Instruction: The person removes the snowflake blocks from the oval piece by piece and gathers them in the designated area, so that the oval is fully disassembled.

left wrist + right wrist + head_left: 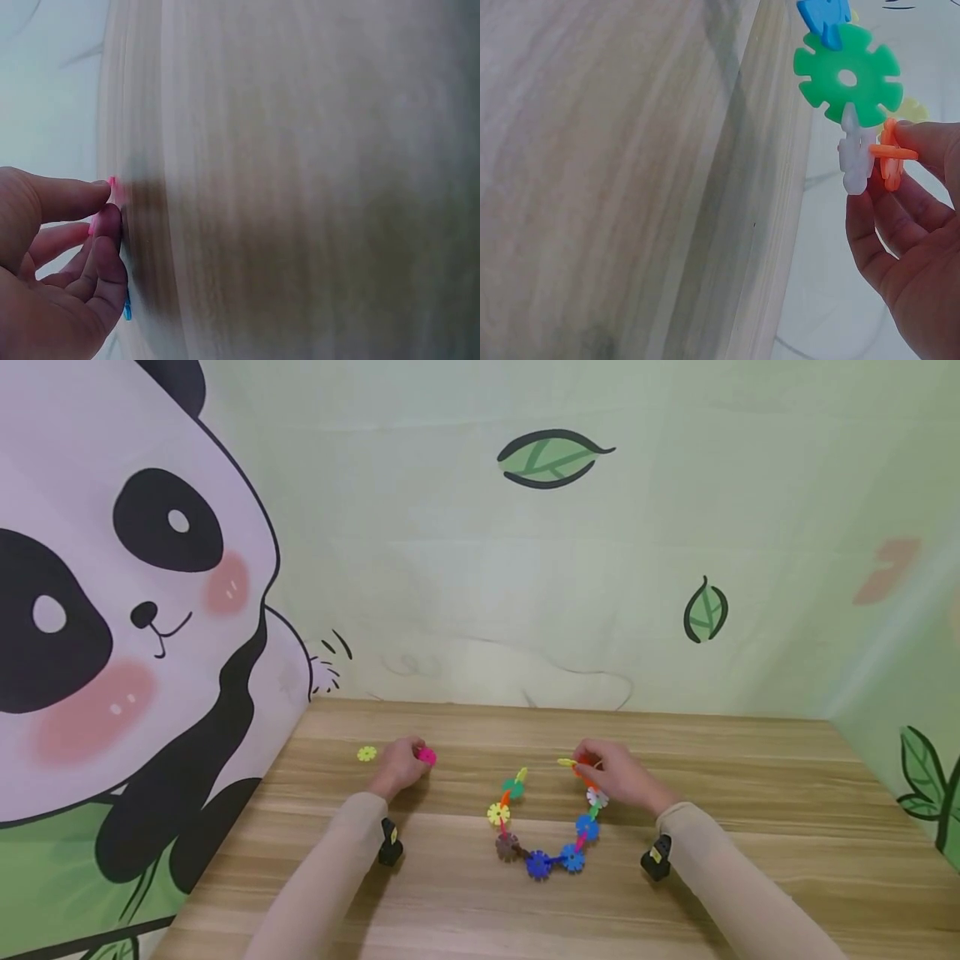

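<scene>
My left hand [403,763] pinches a bright pink notched plastic disc [427,756] between thumb and fingers, left of the chain. A chain of interlocking snowflake discs [537,864] curves in a U across the table, in yellow, brown, blue, pink, green and white. At its right end my right hand [618,774] grips an orange disc [890,172], partly hidden by the fingers. A white disc [853,161] and a green disc [847,79] join on to it in the right wrist view. Past the fingertips a yellow disc [566,762] sticks out at this end.
A loose yellow-green disc [367,753] lies on the wooden table [450,910] left of my left hand. In the left wrist view a blue piece [127,307] shows beneath the fingers. Behind the table hangs a backdrop [420,568] with a panda and leaves.
</scene>
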Tool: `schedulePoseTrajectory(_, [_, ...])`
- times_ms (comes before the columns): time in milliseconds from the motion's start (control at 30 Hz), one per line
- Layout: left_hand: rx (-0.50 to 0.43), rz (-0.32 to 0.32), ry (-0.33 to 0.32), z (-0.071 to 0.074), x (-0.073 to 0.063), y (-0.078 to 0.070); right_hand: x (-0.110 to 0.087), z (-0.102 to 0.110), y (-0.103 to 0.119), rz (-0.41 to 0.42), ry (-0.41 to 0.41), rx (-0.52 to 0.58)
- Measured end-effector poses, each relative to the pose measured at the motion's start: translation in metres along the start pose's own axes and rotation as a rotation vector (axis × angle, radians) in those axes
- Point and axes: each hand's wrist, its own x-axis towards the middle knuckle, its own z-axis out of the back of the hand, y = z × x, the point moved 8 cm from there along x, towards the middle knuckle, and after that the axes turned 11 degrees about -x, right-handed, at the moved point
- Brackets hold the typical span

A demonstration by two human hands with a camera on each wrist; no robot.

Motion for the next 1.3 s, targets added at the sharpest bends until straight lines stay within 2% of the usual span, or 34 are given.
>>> schedulePoseTrajectory(233, [-0.004, -0.014, -0.019, 0.003, -0.002, -0.002, 0.0, -0.001, 0.0, 0.006, -0.001, -0.001])
schedulePoseTrajectory(433, [-0.003, 0.016, -0.018, 0.002, -0.002, -0.003, 0.001, -0.001, 0.0, -0.008, 0.0, 0.002])
schedulePoseTrajectory(533, [-0.04, 0.01, -0.018, -0.002, -0.001, -0.007, 0.001, 0.0, 0.0, -0.003, -0.004, 0.0])
schedulePoseTrajectory(633, [-0.086, -0.024, -0.027, -0.005, 0.0, -0.015, 0.0, 0.0, 0.0, -0.004, -0.005, 0.004])
schedulePoseTrajectory(800, [-0.15, -0.127, -0.045, -0.011, -0.002, -0.037, 0.0, 0.0, 0.0, -0.007, -0.005, 0.008])
schedulePoseTrajectory(933, [-0.214, -0.188, -0.025, -0.021, -0.005, -0.054, 0.0, -0.001, 0.0, -0.005, -0.006, 0.006])
schedulePoseTrajectory(1067, [-0.259, -0.206, 0.015, -0.033, -0.009, -0.069, 0.0, -0.001, 0.0, -0.005, -0.001, 0.005])
schedulePoseTrajectory(1300, [-0.286, -0.211, 0.091, -0.059, -0.011, -0.087, 0.002, -0.001, 0.003, -0.011, 0.01, 0.011])
